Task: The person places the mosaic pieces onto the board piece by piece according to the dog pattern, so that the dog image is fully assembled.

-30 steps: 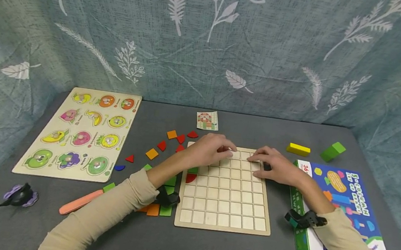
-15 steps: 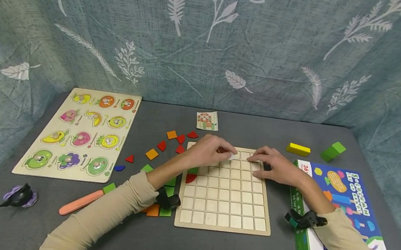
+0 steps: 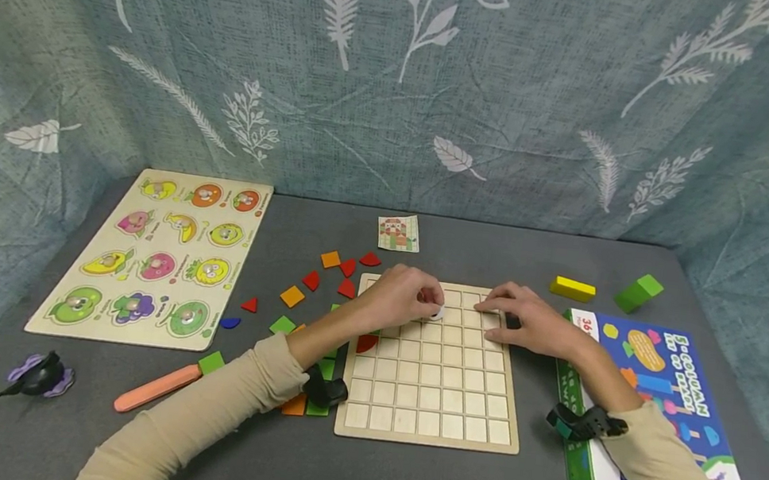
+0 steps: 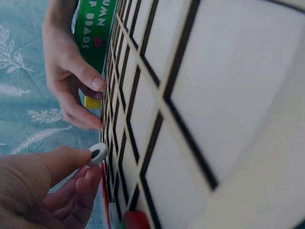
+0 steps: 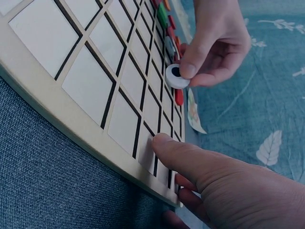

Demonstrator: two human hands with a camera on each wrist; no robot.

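Between thumb and finger, my left hand (image 3: pixel 400 298) pinches a small white disc with a black dot (image 5: pixel 175 82), which looks like an eye piece. It holds the disc tilted over the upper middle of a wooden grid board (image 3: pixel 425 440). At the board's upper right, my right hand (image 3: pixel 529 319) rests its thumb and fingertips on the surface, fingers loosely bent. A red quarter-round piece (image 3: pixel 366 343) lies in a left-column square. My left hand and forearm hide the upper left squares in the head view.
Loose red, orange and green tiles (image 3: pixel 292 297) lie left of the board. A small picture card (image 3: pixel 398 233) lies behind it. A blue-green box (image 3: pixel 664 370) is under the right forearm, with a yellow block (image 3: pixel 572 288) and a green block (image 3: pixel 639 293) behind. A fruit puzzle board (image 3: pixel 160 244) lies left.
My left hand has shifted slightly left and toward me, carrying the white disc from the upper squares to a little lower. My right hand stays where it was.
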